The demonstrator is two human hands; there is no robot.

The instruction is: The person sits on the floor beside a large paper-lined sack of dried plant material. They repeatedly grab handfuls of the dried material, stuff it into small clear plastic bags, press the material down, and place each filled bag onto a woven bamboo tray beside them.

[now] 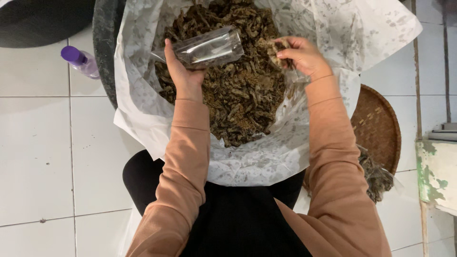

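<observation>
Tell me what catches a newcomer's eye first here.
The big heap of dark dried pieces on white paper in a basin, top centre. Over it, the left hand holds a clear plastic bag and the right hand pinches some pieces.

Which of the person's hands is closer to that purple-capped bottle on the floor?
Left. The left hand, holding a clear plastic bag, is nearer to the purple-capped bottle. The right hand, pinching dried brown pieces, is farther across the basin.

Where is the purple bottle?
In the head view, the purple-capped bottle lies on the white tiled floor at upper left, beside the dark basin, left of the left hand.
</observation>
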